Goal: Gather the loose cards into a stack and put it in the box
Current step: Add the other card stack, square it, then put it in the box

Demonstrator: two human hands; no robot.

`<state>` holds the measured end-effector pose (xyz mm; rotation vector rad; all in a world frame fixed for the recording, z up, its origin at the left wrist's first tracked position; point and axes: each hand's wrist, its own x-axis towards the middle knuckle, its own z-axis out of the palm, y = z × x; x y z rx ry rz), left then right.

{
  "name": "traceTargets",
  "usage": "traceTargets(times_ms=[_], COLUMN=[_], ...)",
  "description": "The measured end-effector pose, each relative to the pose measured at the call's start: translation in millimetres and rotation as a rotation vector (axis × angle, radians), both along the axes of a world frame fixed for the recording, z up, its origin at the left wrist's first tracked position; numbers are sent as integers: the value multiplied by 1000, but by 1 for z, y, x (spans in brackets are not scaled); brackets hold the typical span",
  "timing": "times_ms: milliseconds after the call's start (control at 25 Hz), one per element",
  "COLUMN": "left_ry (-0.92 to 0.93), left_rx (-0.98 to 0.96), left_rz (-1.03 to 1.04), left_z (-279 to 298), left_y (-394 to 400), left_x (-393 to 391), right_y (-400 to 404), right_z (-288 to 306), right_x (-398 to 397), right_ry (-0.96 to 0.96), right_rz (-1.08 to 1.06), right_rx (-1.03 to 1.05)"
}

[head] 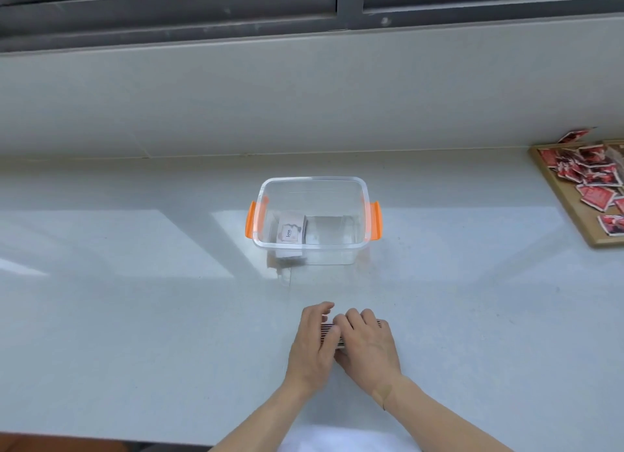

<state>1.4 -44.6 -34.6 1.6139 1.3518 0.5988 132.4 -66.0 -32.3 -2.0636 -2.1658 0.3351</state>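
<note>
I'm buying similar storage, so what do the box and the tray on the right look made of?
The box looks like clear glossy plastic: the cards inside show through its walls, and it has orange clip handles. The tray looks like light matte wood, probably, given its tan colour.

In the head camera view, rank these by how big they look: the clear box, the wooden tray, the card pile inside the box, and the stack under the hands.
1. Clear box.
2. Wooden tray, though the frame edge cuts it off, so its rank is unsure.
3 and 4. Card pile in the box and stack under the hands: the stack is mostly covered, so I cannot rank them.
</note>
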Motion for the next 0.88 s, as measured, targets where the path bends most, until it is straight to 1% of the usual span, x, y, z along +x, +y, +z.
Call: traceTargets(times_ms=[80, 120, 160, 240, 320, 360, 560, 680, 720, 880], left_ry=[185, 285, 369, 471, 512, 526, 561, 496, 501, 689], left_rx=[166, 224, 258, 294, 329, 345, 295, 310, 320, 273], left_rz=[-249, -337, -378, -378, -359, -353, -378, -319, -312, -397], left_z=[-5, -8, -10, -10, -8, -7, -1, 3, 4, 5], left_y=[-7, -8, -8, -5, -4, -3, 0, 4, 4, 1], left_x=[-11, -16, -20, -20, -15, -12, -10, -13, -14, -12], right_y=[-2, -2, -2, -2, -4, -7, -15, -12, -14, -23], right_z=[0, 1, 2, 0, -2, -4, -3, 2, 3, -1], right_x=[2, 2, 1, 6, 20, 30, 51, 46, 45, 42], right_ry=[16, 22, 42, 149, 290, 318, 250, 275, 275, 203], right_rz=[5, 5, 2, -8, -62, -87, -43, -69, -71, -53], right_rx=[-7, -16, -26, -42, -79, -87, -116, -33, -16, -102])
